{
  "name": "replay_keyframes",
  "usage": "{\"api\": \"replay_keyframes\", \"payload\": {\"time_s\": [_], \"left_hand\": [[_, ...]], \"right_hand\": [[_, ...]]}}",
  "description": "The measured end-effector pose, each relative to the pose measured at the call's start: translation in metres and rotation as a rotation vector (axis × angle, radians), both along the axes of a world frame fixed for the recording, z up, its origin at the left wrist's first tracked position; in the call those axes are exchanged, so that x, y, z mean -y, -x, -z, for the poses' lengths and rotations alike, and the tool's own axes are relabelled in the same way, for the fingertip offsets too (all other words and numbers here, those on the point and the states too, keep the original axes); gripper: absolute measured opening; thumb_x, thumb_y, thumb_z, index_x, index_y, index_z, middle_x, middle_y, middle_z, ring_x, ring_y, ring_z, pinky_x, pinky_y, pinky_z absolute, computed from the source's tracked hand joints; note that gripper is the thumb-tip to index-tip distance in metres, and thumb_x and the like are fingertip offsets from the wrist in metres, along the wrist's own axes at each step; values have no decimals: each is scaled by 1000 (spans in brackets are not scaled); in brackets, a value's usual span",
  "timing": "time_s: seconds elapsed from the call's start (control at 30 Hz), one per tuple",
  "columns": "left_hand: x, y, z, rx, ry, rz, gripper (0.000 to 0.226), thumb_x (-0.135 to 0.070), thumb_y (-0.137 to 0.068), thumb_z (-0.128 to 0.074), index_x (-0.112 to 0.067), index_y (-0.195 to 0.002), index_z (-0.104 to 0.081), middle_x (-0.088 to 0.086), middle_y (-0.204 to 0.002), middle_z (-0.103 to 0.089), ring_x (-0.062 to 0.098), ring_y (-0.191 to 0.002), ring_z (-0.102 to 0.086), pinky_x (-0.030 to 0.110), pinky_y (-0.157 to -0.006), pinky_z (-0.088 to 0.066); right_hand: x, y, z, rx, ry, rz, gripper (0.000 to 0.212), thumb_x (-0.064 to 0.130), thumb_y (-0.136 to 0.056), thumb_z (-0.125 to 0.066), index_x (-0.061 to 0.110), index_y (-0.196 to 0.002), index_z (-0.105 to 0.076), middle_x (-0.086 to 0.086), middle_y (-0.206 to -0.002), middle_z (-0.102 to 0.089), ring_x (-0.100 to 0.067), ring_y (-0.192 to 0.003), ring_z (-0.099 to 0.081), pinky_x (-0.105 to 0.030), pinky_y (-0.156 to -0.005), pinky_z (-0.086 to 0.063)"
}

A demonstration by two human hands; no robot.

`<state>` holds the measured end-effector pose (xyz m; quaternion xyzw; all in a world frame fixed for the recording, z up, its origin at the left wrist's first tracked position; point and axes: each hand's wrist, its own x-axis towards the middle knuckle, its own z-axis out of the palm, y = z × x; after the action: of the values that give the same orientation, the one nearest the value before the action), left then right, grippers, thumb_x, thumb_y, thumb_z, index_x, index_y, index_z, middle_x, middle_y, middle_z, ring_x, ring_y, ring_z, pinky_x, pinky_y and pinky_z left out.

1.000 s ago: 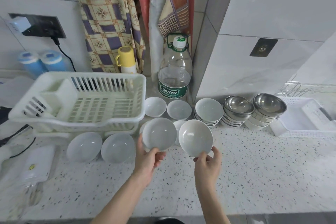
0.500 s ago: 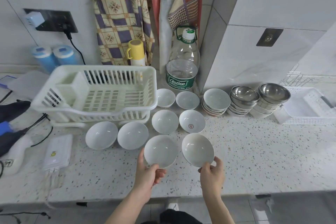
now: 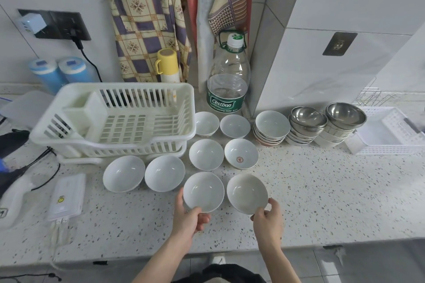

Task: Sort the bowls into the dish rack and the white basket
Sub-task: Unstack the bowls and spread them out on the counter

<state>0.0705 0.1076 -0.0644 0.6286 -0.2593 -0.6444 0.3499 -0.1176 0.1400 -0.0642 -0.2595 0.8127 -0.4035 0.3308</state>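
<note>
My left hand [image 3: 189, 216] grips the near rim of a white bowl [image 3: 203, 190]. My right hand [image 3: 268, 218] grips the rim of a second white bowl [image 3: 246, 192] beside it. Both bowls sit low at the counter's front, tilted slightly toward me. Several more white bowls [image 3: 164, 172] stand spread on the counter behind them, one with a red mark [image 3: 241, 153]. The empty cream dish rack [image 3: 119, 119] stands at the back left. A white basket [image 3: 388, 131] lies at the far right. Stacks of white and steel bowls [image 3: 308, 124] stand next to the basket.
A large water bottle [image 3: 227, 76] and a yellow flask [image 3: 167, 64] stand against the wall behind the bowls. A power bank [image 3: 67, 196] with cables lies at the left front. The speckled counter's front edge [image 3: 345, 242] runs just below my hands.
Both hands have drawn the two bowls back toward me and lowered them to the counter's front. The view has pulled back, so more of the counter shows.
</note>
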Motion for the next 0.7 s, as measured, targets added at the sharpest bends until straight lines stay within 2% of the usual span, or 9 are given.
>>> {"api": "replay_keyframes", "payload": {"time_s": [0.2,0.43,0.6,0.7], "left_hand": [[1,2,3,34,10,-1,79,12,-87,-48,-44,-141,-33,28,-91,-71,19,-50,-64,25,-41,-44],[-4,11,1,88,61,-23,71,8,-91,-45,-53,-124,-33,18,-70,-72,18,-48,-62,27,-43,-45],[-4,12,4,104,78,-30,67,3,-94,-46,-54,-127,-34,16,-68,-72,16,-48,-61,26,-42,-45],[-2,14,6,124,82,-37,66,1,-95,-46,-51,-135,-34,19,-75,-72,15,-47,-60,26,-41,-43]], "right_hand": [[6,4,3,18,-24,-54,34,15,-99,-43,18,-133,-43,-4,-79,-69,-15,-74,-68,-35,-58,-52],[11,4,7,30,-24,-50,33,16,-97,-44,21,-130,-44,-5,-77,-69,-17,-74,-67,-43,-65,-57],[14,4,11,41,-23,-30,32,15,-97,-44,20,-129,-45,-3,-72,-68,-16,-72,-68,-38,-60,-54],[16,4,12,33,-37,-31,31,14,-96,-44,21,-126,-44,-1,-70,-68,-15,-70,-68,-39,-60,-56]]}}
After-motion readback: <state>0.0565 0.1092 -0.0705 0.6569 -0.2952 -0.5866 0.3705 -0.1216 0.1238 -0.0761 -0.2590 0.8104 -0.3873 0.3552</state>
